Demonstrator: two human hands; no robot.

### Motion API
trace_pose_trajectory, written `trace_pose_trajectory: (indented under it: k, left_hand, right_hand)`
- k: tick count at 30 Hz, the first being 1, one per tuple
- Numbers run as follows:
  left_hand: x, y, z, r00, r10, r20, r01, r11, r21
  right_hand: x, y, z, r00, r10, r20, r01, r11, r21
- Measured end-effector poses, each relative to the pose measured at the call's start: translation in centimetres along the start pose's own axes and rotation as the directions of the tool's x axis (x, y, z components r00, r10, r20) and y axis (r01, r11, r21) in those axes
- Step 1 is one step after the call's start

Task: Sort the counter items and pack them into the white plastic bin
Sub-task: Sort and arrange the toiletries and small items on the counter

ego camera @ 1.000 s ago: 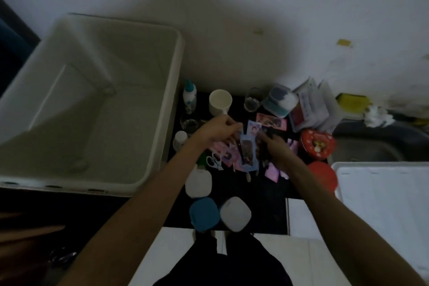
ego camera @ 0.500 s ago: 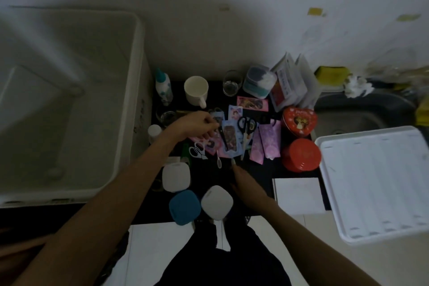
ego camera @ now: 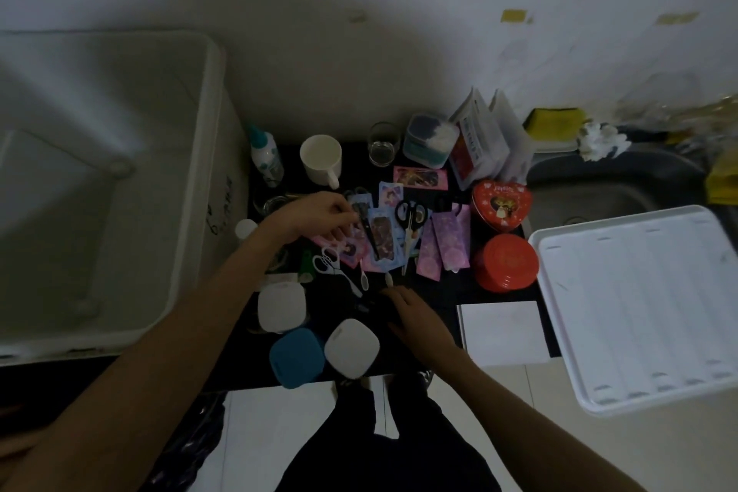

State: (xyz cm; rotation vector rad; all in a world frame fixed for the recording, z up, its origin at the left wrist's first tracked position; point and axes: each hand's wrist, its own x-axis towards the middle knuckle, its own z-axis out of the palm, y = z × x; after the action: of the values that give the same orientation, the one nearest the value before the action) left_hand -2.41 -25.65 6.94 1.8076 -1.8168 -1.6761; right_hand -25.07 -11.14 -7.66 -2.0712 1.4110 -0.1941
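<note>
The white plastic bin (ego camera: 211,156) stands at the left, nothing visible inside it. On the dark counter lies a heap of pink and blue picture cards (ego camera: 385,248), with black scissors (ego camera: 411,214), small white scissors (ego camera: 325,264) and purple packets (ego camera: 443,246) around it. My left hand (ego camera: 315,214) hovers over the cards' left side, thumb and fingers pinching the top end of a slim black tool (ego camera: 369,236). My right hand (ego camera: 415,316) lies palm down near the counter's front edge, fingers relaxed, holding nothing.
At the back stand a bottle (ego camera: 265,156), white mug (ego camera: 321,160), glass (ego camera: 383,148) and swab tub (ego camera: 429,140). A heart tin (ego camera: 501,204) and round red tin (ego camera: 505,262) sit right. Three square lidded boxes (ego camera: 281,306) crowd the front. White tray (ego camera: 647,304) covers the sink's near side.
My right hand left the card heap and dropped back to the counter's front edge. The left hand stayed over the cards. The view swung right, pushing the bin toward the left edge.
</note>
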Motion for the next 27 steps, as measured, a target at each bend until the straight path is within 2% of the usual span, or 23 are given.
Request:
trace_pose_trajectory:
  k: [5, 11, 14, 19, 22, 27]
  left_hand:
    - [0.1, -0.7, -0.4, 0.999, -0.003, -0.038, 0.004, 0.999, 0.041]
    - [0.1, -1.6, -0.5, 0.995, 0.052, -0.087, -0.019, 0.939, 0.344]
    - [0.7, -2.4, -0.5, 0.996, 0.055, -0.073, -0.020, 0.911, 0.412]
    - [1.4, -3.3, -0.7, 0.994, 0.103, -0.024, -0.080, 0.881, 0.466]
    - [2.2, -3.6, -0.4, 0.989, 0.142, 0.045, -0.144, 0.834, 0.533]
    - [4.6, -4.9, 0.5, 0.972, 0.201, 0.119, -0.227, 0.692, 0.685]
  right_hand:
    - [-0.8, 0.8, -0.3, 1.000, 0.011, 0.005, -0.011, 1.000, 0.017]
    - [-1.2, 1.4, -0.7, 1.000, -0.022, 0.002, 0.022, 1.000, 0.006]
    - [-1.3, 1.7, -1.2, 1.000, -0.031, -0.007, 0.031, 0.999, 0.023]
    - [0.2, 1.2, -4.4, 0.988, -0.054, -0.145, 0.063, 0.996, 0.064]
    - [2.9, 1.0, -6.2, 0.977, -0.027, -0.209, 0.045, 0.996, 0.082]
    - [8.1, 0.0, -6.2, 0.984, 0.147, -0.097, -0.129, 0.977, 0.170]
